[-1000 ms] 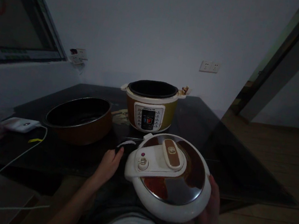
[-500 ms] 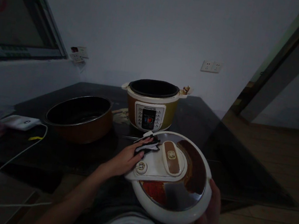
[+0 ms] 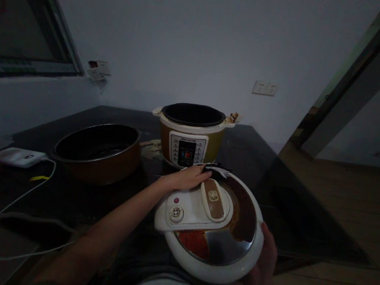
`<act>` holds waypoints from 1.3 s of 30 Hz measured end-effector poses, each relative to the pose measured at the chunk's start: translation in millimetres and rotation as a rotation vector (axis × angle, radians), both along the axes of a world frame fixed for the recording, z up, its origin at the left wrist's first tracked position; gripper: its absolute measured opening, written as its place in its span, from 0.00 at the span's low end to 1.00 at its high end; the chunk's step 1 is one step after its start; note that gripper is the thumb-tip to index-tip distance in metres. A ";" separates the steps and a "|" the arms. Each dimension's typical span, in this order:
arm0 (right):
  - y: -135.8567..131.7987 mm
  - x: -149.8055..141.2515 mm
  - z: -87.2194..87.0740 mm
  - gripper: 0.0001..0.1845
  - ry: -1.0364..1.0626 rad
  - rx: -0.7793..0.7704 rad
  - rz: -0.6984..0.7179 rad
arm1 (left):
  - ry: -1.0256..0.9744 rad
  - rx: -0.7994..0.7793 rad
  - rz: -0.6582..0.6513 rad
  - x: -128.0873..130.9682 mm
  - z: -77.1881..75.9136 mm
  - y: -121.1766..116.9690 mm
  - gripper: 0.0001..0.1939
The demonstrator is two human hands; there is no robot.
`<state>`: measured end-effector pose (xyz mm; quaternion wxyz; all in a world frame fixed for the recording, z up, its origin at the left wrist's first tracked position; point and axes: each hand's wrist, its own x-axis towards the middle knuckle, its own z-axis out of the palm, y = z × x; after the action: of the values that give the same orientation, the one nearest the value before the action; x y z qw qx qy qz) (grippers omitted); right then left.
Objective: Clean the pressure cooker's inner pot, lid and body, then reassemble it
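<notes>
Left hand (image 3: 192, 178), fingers bent over black-and-white cloth (image 3: 217, 169) on cooker lid (image 3: 229, 241); right hand's (image 3: 266, 253) finger spacing unclear at rim.

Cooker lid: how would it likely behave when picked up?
The lid is probably stiff, its round rim showing no sag at the right hand. Its shiny metal panel may be slippery beneath the cloth. Stood on edge, that round outline could roll.

Left hand (image 3: 194, 176) atop, arm outstretched, right hand (image 3: 266, 253) gripping, 2 forearms bare
</notes>
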<state>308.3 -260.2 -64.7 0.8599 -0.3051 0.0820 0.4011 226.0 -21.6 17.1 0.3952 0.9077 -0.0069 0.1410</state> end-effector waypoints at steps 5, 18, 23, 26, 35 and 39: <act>3.8 7.1 -2.8 0.11 -0.036 0.039 0.072 | -0.024 0.015 0.136 -34.4 -4.2 -3.0 0.25; 14.5 9.3 21.8 0.23 0.010 -0.055 0.159 | -0.125 -0.247 0.511 -131.1 -68.2 -43.2 0.29; 13.8 12.5 18.6 0.13 -0.066 -0.030 0.177 | -0.111 -0.225 0.391 -122.4 -58.8 -32.1 0.27; 12.6 13.4 15.3 0.12 -0.065 -0.003 0.194 | -0.079 -0.138 0.280 -102.4 -42.0 -20.1 0.26; 13.6 17.3 11.6 0.13 0.012 0.037 0.208 | -0.067 0.033 0.105 -22.8 -14.1 10.3 0.26; 14.2 18.3 7.8 0.12 -0.040 0.065 0.222 | -0.048 0.049 -0.002 3.7 -8.8 14.2 0.23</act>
<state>326.6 -246.0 -57.0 0.8211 -0.2922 0.0173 0.4900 229.8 -7.4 8.3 0.3726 0.9135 -0.0206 0.1620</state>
